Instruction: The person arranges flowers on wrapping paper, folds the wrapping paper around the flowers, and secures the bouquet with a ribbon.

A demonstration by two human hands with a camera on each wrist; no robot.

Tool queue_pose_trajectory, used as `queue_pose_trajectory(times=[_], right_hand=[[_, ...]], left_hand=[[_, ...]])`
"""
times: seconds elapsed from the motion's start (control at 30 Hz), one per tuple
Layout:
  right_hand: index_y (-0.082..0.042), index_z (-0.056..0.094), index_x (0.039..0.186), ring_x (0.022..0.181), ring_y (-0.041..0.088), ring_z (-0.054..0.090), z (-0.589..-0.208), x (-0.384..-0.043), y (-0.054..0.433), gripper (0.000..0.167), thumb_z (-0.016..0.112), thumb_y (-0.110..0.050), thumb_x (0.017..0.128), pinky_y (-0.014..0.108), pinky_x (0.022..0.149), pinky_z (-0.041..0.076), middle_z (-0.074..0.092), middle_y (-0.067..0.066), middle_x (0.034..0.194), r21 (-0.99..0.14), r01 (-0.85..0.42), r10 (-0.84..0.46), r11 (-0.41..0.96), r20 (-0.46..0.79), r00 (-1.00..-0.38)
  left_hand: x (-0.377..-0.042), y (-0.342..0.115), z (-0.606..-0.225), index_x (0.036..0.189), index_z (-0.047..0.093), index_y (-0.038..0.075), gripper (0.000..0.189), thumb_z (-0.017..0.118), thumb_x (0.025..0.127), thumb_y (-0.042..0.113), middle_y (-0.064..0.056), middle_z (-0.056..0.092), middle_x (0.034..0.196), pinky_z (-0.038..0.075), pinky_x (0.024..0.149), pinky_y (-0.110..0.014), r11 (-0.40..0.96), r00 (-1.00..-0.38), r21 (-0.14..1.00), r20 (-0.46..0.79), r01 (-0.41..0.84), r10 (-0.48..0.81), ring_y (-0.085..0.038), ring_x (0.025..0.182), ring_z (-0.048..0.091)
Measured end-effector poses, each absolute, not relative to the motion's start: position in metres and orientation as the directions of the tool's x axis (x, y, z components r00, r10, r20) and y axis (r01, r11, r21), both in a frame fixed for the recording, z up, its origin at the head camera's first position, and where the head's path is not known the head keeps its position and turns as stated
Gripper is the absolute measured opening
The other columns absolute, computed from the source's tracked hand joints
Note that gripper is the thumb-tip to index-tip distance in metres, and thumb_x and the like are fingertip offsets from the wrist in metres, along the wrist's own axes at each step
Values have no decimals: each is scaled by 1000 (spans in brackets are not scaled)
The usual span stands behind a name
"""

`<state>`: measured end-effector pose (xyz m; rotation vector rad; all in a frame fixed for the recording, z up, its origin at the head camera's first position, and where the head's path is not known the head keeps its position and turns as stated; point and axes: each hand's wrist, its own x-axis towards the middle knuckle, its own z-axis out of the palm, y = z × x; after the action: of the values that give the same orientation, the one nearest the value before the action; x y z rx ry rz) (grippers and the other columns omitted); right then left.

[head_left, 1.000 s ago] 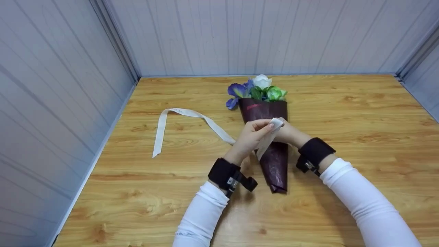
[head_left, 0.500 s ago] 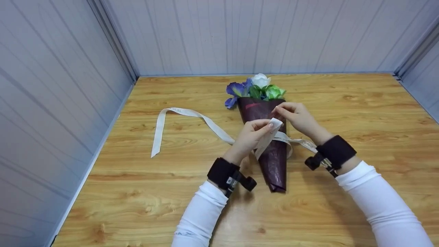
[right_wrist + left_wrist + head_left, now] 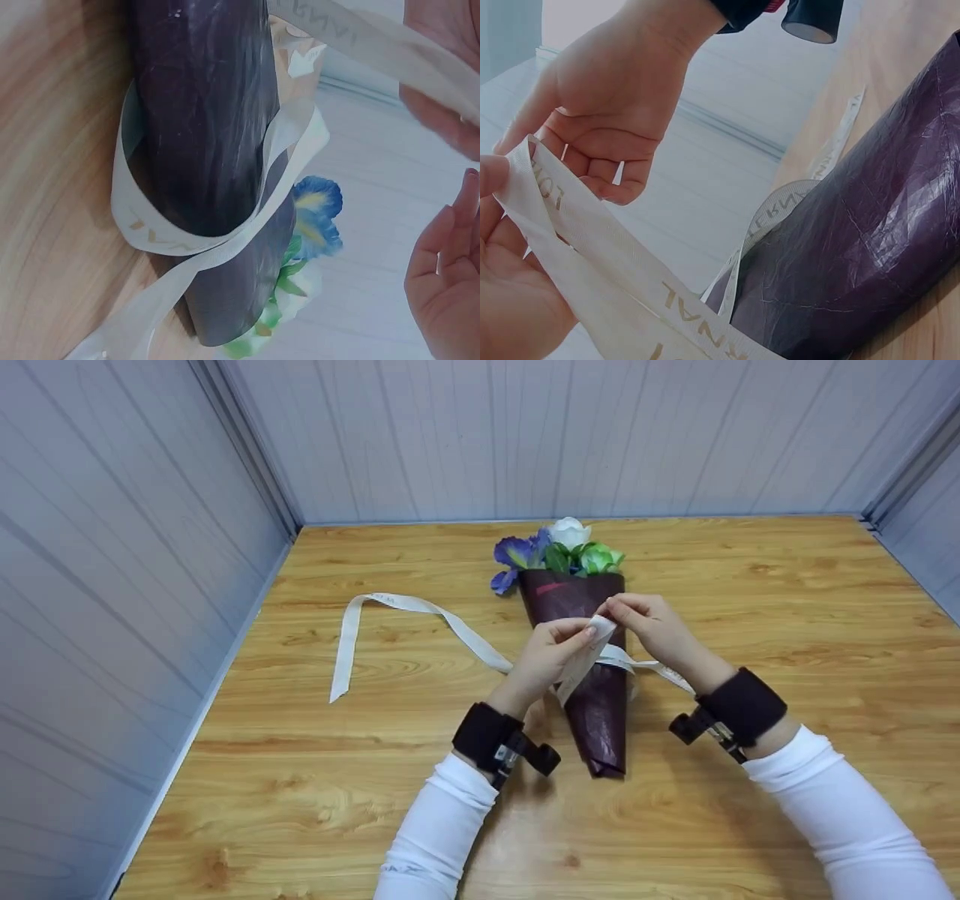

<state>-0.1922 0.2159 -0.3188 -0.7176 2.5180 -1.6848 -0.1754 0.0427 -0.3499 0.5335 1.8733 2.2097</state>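
A bouquet [image 3: 574,600] in dark purple wrapping paper lies on the table, its blue-violet, white and green flowers towards the back wall. White ribbon [image 3: 420,604] with gold lettering loops round the wrapped stems [image 3: 217,90]. My left hand [image 3: 546,656] pinches a doubled-over part of this ribbon above the paper, thumb on top. My right hand [image 3: 660,637] is raised on the right side, its thumb and forefinger right at the folded ribbon tip [image 3: 531,150]. Whether those fingers grip the ribbon I cannot tell. Its other fingers are bent in the left wrist view.
One ribbon tail [image 3: 349,660] curves over the wooden table [image 3: 337,810] to the left. Another tail [image 3: 667,671] runs off to the right, partly behind the right wrist. Pale panel walls [image 3: 450,442] enclose the back and sides.
My right hand has come up from the ribbon crossing on the bouquet to the folded ribbon tip, uncovering the loop and the right tail. The left hand keeps its pinch almost in place.
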Motion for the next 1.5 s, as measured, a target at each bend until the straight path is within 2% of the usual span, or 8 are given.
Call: queue_pose_trajectory(times=[0.43,0.63,0.73,0.93,1.03,1.17,1.33,1.5], right_hand=[[6,67,91,71,3,61,-328,-193,220,38,38,-16,102,22,72,48,66,-14,76,-900,-354,-358,256,251,-899],[9,65,100,84,14,58,-341,-212,218,24,52,-11,95,26,77,45,67,7,92,-800,-326,-354,503,154,-923],[5,65,101,88,21,58,-353,-221,214,22,65,-11,86,30,78,45,65,15,97,-646,-424,-483,634,97,-870],[4,67,99,87,29,64,-367,-222,203,20,67,-10,85,43,78,51,69,17,95,-499,-634,-686,591,103,-721],[5,65,106,95,31,62,-364,-219,205,24,62,-12,89,44,83,49,67,21,102,-547,-518,-581,658,69,-811],[4,61,92,82,19,56,-349,-217,209,12,58,-8,90,29,74,44,62,11,86,-730,-348,-452,588,61,-890],[-4,57,85,67,4,48,-322,-215,211,8,55,-3,92,19,61,40,55,-8,74,-891,-272,-421,363,104,-901],[-5,59,88,52,2,42,-290,-211,207,9,51,-2,90,18,51,37,48,-9,61,-918,-206,-441,339,39,-897]], left_hand=[[-175,42,-349,117,59,-13,28,51,96,5,-11,67,100,46,73,-18,-164,-920,985,119,61,373,-4,83,56],[-175,41,-349,116,60,-12,28,51,96,6,-12,68,101,46,73,-19,-159,-916,984,137,82,376,-4,82,56],[-175,42,-349,117,59,-12,29,50,97,6,-17,69,104,47,75,-20,-179,-912,981,135,70,387,-6,83,59],[-175,39,-349,120,58,-12,30,50,97,6,-16,68,102,55,80,-33,-240,-908,970,132,37,397,-14,88,63],[-175,38,-349,120,58,-12,30,49,97,6,-22,67,108,53,83,-30,-237,-901,970,148,52,409,-17,94,64],[-175,40,-347,119,58,-13,30,49,97,5,-22,66,110,47,82,-21,-199,-910,977,145,71,389,-11,93,60],[-175,41,-347,118,59,-14,29,50,96,4,-19,67,110,46,79,-19,-183,-926,981,128,65,356,-4,86,57],[-175,42,-349,118,59,-13,29,51,96,4,-23,65,113,46,78,-18,-173,-920,982,135,75,368,-3,86,58]])
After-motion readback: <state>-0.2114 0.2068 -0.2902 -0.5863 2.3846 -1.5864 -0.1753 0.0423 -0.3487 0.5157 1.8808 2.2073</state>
